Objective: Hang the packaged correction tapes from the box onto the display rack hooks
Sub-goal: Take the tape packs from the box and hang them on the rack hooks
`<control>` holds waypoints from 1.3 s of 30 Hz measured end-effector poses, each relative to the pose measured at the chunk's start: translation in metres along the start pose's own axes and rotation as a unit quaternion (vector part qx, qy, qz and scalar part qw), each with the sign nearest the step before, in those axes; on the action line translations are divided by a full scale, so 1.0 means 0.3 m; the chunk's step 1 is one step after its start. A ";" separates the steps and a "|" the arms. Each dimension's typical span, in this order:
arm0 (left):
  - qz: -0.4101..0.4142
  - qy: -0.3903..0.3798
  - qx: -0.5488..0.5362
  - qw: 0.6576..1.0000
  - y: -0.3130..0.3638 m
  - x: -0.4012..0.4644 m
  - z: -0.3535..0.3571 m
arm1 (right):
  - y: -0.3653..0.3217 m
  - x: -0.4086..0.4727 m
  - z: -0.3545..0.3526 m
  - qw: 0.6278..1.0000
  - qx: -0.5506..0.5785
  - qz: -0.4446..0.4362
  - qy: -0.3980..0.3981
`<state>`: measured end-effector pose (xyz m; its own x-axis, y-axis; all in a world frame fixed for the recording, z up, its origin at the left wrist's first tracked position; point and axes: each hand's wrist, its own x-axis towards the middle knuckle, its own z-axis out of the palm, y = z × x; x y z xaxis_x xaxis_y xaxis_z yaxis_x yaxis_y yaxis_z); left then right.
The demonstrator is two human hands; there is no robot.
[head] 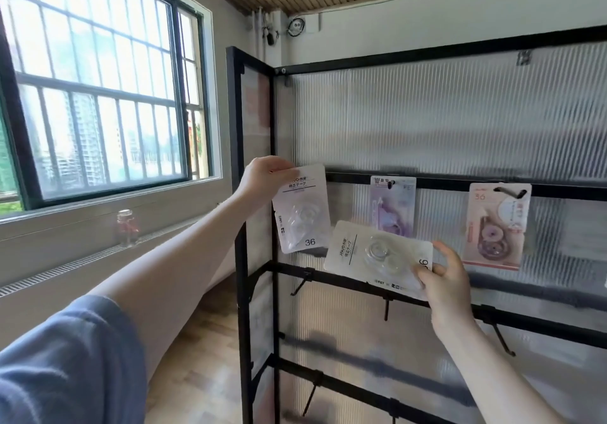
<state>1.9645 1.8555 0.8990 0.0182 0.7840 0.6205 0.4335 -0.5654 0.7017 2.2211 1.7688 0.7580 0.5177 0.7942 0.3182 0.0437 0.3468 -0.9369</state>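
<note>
- Blue sleeve (65,367) filled the lower left corner of the frame, closest of all, with a bare arm reaching up from it toward the middle.
- At the end of that arm, the left hand (266,177) pinched the top of a white correction tape pack (303,213) and held it upright against the top bar of the display rack (256,160), near the rack's left corner.
- I could not tell if that pack was on a hook, because the hand hid its top.
- Lower and to the right, the right hand (443,279) gripped a second white pack (377,256) by one end, with curled fingers. This pack lay sideways in the air, in front of the rack.
- A purple pack (393,206) hung on the top bar, just right of the first white pack.
- A pink pack (496,226) hung farther right on the same bar.
- Bare black hooks (502,338) stuck out from the lower bars.
- A big barred window (98,88) filled the upper left of the frame, with a small glass jar (126,226) on its sill.
</note>
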 end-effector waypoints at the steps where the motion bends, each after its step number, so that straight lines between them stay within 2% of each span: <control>1: -0.001 -0.001 -0.004 1.000 -0.011 0.009 0.003 | 0.002 0.003 0.009 1.000 0.005 0.000 0.001; 17: -0.022 -0.021 -0.046 0.998 -0.141 0.090 0.065 | 0.022 -0.015 0.053 0.999 0.028 0.014 0.007; 26: 0.027 0.038 -0.067 0.997 -0.152 0.109 0.057 | 0.059 0.006 0.050 0.999 0.022 0.020 0.017; 39: 0.008 -0.041 -0.060 0.997 -0.213 0.162 0.054 | 0.095 0.022 0.090 1.000 0.015 0.015 0.016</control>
<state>1.9524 1.9339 0.8787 0.1000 0.7898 0.6051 0.3219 -0.6012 0.7314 2.2027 1.7972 0.7373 0.5455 0.7880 0.2854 0.0031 0.3386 -0.9409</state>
